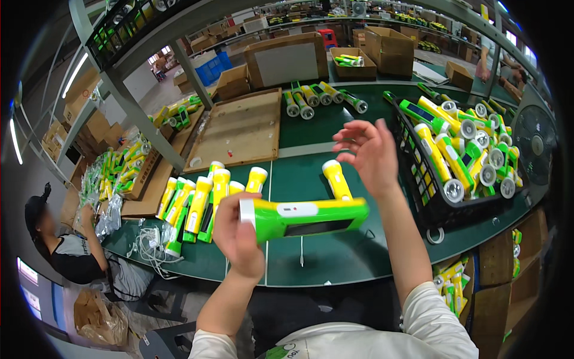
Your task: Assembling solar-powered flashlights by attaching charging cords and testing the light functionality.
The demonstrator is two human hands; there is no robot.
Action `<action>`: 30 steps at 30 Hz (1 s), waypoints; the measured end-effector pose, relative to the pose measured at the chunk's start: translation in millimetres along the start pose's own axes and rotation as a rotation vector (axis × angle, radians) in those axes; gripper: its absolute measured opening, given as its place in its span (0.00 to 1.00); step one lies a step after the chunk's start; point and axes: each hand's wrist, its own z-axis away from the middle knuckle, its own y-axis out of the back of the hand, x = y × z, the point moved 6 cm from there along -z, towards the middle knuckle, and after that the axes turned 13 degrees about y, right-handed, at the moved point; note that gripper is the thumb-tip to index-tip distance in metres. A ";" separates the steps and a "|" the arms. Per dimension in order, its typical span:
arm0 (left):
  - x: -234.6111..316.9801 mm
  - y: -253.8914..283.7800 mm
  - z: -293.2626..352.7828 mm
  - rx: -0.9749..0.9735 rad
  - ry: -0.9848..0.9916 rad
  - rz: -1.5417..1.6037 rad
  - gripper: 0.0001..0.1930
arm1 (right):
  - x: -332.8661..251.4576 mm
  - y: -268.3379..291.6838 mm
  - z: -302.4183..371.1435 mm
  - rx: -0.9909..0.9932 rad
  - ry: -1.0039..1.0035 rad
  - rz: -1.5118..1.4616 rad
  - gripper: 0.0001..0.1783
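Note:
My left hand (238, 242) is wrapped round the white head end of a green and yellow flashlight (335, 216). It is held level above the near part of the table, with a dark panel on its side and a white switch plate on top. My right hand (373, 157) is raised to the right, its fingers apart and slightly curled, holding nothing. Just below and left of it is another yellow flashlight (338, 179), partly hidden behind the held one. Left of my left hand, several flashlights (197, 206) lie side by side.
A black basket (427, 200) heaped with flashlights stands at the right. More flashlights (308, 102) lie at the far side, beside a wooden board (236, 128). White cables (152, 245) lie at the table's left. A fan (532, 134) is far right; a co-worker (78, 251) sits far left.

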 end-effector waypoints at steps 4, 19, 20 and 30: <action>-1.1 -20.4 -15.2 -0.055 0.419 -0.044 0.24 | -34.1 -82.6 91.9 -0.438 0.095 0.902 0.33; 4.5 -94.8 0.8 -0.474 0.281 0.386 0.27 | 0.2 -80.3 181.1 -0.052 -0.456 -0.279 0.28; -1.8 -91.0 5.8 -0.473 0.318 0.515 0.26 | 4.4 -80.1 184.2 -0.047 -0.461 -0.335 0.28; -84.7 -84.7 51.1 -0.398 0.835 1.129 0.33 | 39.9 -19.2 201.4 0.104 -0.531 0.507 0.45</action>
